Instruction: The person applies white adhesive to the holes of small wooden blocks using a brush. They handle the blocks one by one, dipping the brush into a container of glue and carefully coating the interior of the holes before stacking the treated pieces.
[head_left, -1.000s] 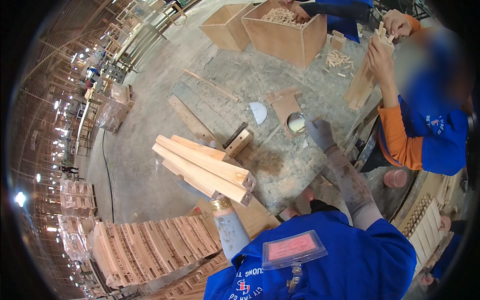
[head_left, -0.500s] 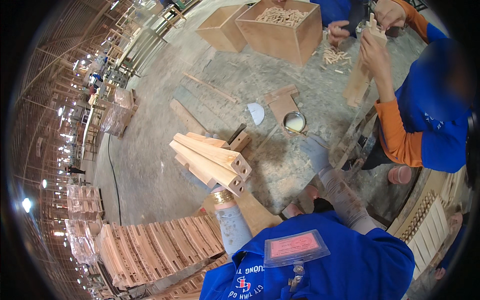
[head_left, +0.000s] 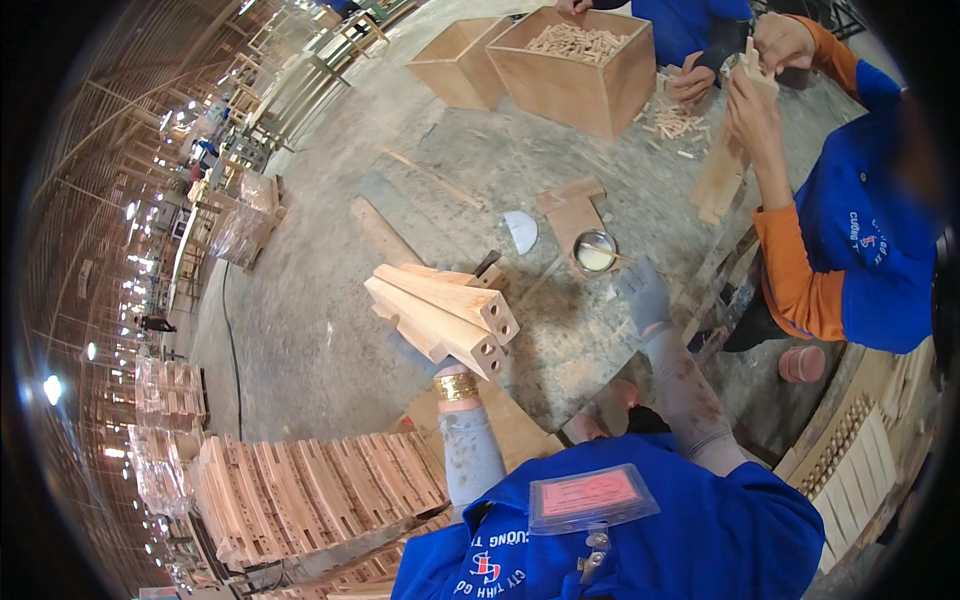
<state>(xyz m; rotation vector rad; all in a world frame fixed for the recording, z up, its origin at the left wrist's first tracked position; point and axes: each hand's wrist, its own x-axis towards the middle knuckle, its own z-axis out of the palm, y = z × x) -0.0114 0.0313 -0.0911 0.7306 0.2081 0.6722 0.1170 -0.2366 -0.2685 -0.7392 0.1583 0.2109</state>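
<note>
1. Far left, plastic-wrapped stacks (head_left: 165,480) stand beside the floor, where a black cable (head_left: 231,340) runs.
2. Next, at lower left, lies a broad stack of pale wooden parts (head_left: 310,490), set side by side, with dark holes or slots along them.
3. The left hand (head_left: 408,348), in a grey glove, is curled beneath and around a bundle of wooden pieces (head_left: 440,310), supporting it above the grey surface; most of the palm is hidden. Two ends of the bundle face right, each with two round holes. A gold bracelet (head_left: 457,387) circles the wrist.
4. Beyond the bundle lie a wooden plank (head_left: 383,232) and a thin strip (head_left: 430,178); farther off stand two wooden boxes, the right-hand box (head_left: 570,75) filled with dowels.
5. Right of the bundle is a white half-disc (head_left: 520,232), then a round bowl (head_left: 595,250) of whitish liquid, resting on a flat brown board (head_left: 572,208).
6. The right hand (head_left: 643,295), gloved in grey, is just beside the bowl, fingers mostly closed on a thin stick (head_left: 622,258) that reaches to the bowl's rim.
7. Farther right, loose dowels (head_left: 675,122) lie in a pile. A co-worker in orange sleeves (head_left: 790,265) grips an upright wooden piece (head_left: 725,170); a pink cup (head_left: 800,364) stands below.
</note>
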